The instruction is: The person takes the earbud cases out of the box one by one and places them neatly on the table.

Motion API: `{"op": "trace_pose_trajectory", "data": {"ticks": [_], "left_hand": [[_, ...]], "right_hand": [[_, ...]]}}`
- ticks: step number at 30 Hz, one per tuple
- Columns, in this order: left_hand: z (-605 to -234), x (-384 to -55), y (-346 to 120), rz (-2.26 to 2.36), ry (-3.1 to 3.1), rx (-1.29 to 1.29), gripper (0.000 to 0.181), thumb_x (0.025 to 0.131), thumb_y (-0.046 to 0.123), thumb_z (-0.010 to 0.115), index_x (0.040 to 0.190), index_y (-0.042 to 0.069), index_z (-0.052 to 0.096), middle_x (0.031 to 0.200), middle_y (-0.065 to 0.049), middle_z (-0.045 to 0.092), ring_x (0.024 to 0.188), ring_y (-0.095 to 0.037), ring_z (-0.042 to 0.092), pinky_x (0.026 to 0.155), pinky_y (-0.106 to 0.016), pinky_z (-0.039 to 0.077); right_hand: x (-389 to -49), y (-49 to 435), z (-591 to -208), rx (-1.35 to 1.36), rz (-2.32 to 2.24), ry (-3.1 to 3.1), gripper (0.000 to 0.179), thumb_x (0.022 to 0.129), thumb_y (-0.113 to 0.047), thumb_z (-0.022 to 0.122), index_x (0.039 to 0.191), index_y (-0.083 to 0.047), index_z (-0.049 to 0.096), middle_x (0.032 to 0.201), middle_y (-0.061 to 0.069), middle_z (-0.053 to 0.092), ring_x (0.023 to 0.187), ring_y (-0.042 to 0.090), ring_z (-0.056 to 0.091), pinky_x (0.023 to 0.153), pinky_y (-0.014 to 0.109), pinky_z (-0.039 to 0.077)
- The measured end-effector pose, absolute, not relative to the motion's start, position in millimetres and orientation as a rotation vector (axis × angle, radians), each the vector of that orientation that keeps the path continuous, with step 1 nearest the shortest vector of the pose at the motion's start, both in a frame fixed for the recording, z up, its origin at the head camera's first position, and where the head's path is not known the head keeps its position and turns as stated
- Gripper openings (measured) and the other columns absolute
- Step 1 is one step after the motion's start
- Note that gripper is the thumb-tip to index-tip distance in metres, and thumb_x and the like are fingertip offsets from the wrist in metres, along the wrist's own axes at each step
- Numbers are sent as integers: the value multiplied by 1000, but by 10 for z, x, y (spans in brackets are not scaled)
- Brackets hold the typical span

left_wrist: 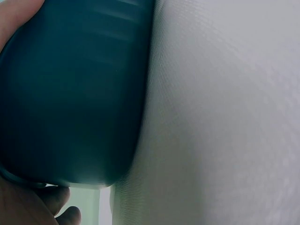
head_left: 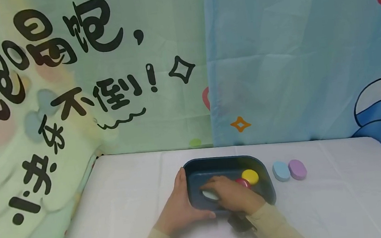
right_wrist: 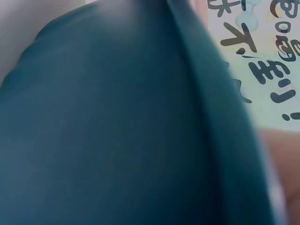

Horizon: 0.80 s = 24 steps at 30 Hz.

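Note:
A dark blue rectangular tray (head_left: 226,163) with rounded corners stands on the table. My left hand (head_left: 180,207) grips its left end, thumb along the front side and fingers round the far left; the left wrist view shows the tray's outer wall (left_wrist: 75,93) between thumb and fingers. Inside the tray, my right hand (head_left: 235,195) holds a pale whitish disc (head_left: 210,195) with its fingertips, partly covering it. A yellow disc (head_left: 250,176) and a red disc (head_left: 243,182) lie at the tray's right. Only the tray's wall (right_wrist: 108,117) fills most of the right wrist view, hiding the fingers.
Right of the tray, a light blue disc (head_left: 281,170) and a purple disc (head_left: 297,169) lie side by side on the white tablecloth (head_left: 345,196). Behind the table hang a green printed cloth (head_left: 171,132) with black writing and a blue cloth (head_left: 275,67).

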<state>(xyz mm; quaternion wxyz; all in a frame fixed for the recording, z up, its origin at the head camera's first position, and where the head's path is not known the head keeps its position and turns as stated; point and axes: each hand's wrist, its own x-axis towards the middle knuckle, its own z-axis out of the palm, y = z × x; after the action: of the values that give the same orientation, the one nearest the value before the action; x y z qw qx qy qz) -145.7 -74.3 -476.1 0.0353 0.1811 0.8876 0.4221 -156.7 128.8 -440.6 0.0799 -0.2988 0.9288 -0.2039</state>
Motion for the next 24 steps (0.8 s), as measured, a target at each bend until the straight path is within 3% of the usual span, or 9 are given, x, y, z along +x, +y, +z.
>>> {"op": "trace_pose_trajectory", "data": {"ticks": [4,10,15,24], "left_hand": [[-4763,-1455,-737,1297,2736,555,151,57,60,92,160,0,-1,166,-21,7,149,-31,24,113,-44,36],[-4726,-1436,-733,1306,2721,523,151,57,60,93,160,1,-1,167,-19,6,148,-31,27,113,-45,37],[-4717,-1426,-737,1292,2717,508,150,58,62,91,161,3,-1,167,-18,5,148,-32,25,113,-46,36],[-4726,-1427,-731,1297,2712,529,151,59,61,91,160,3,-4,167,-19,4,149,-33,24,112,-48,36]], "right_hand": [[-1552,1277,-4386,-844,-625,2806,64,68,16,76,126,-8,70,119,9,67,114,30,60,99,48,49],[-1544,1284,-4351,-770,-619,2854,61,75,13,72,130,-13,68,125,7,65,116,27,58,96,45,51],[-1528,1311,-4305,-718,-630,2869,61,78,9,72,134,-14,66,125,6,62,113,24,58,75,36,55],[-1514,1429,-4274,-697,-693,2943,58,80,3,73,135,-12,64,122,6,62,107,22,57,87,41,52]]}}
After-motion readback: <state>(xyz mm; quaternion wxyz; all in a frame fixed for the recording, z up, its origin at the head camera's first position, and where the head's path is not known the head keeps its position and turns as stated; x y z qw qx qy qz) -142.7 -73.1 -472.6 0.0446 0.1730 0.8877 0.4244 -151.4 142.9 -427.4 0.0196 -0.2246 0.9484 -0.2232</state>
